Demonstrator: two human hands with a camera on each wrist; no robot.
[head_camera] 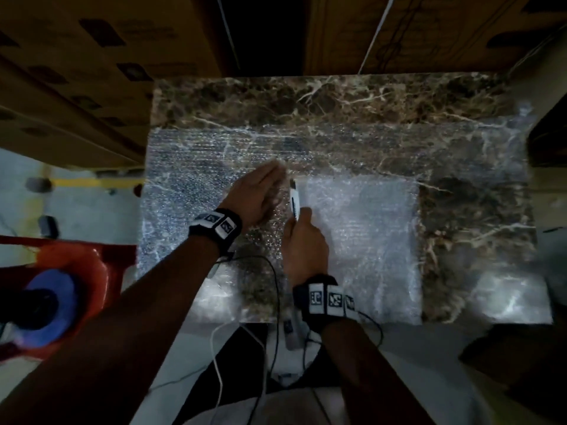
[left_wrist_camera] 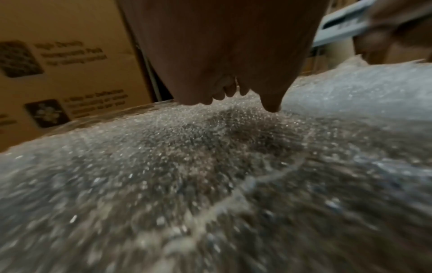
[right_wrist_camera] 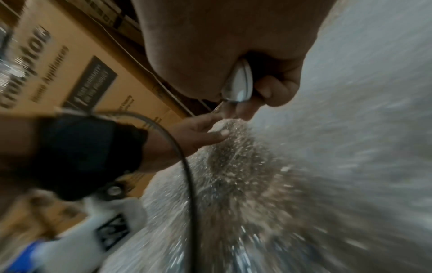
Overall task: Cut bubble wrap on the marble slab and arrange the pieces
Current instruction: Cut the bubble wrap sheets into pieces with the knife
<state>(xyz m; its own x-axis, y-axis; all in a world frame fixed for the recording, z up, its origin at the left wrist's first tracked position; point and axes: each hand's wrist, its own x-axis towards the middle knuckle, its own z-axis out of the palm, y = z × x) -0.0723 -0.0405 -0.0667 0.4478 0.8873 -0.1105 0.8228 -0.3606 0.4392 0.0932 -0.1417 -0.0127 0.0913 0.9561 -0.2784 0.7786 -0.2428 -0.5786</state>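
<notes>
A clear sheet of bubble wrap [head_camera: 190,185] lies spread over the brown marble slab [head_camera: 322,96]. A thicker white stack of cut pieces [head_camera: 362,228] rests on its right part. My left hand [head_camera: 260,191] lies flat with straight fingers on the sheet [left_wrist_camera: 187,147], just left of the stack's edge. My right hand [head_camera: 303,237] grips a white utility knife [head_camera: 294,199], its tip pointing away from me along the stack's left edge. The knife's rear end [right_wrist_camera: 238,83] shows inside my curled fingers. The blade itself is too blurred to make out.
Cardboard boxes [head_camera: 76,72] are stacked behind and to the left of the slab. A red plastic chair [head_camera: 70,271] holding a blue roll [head_camera: 52,305] stands at the left. Cables [head_camera: 273,302] hang off the slab's near edge.
</notes>
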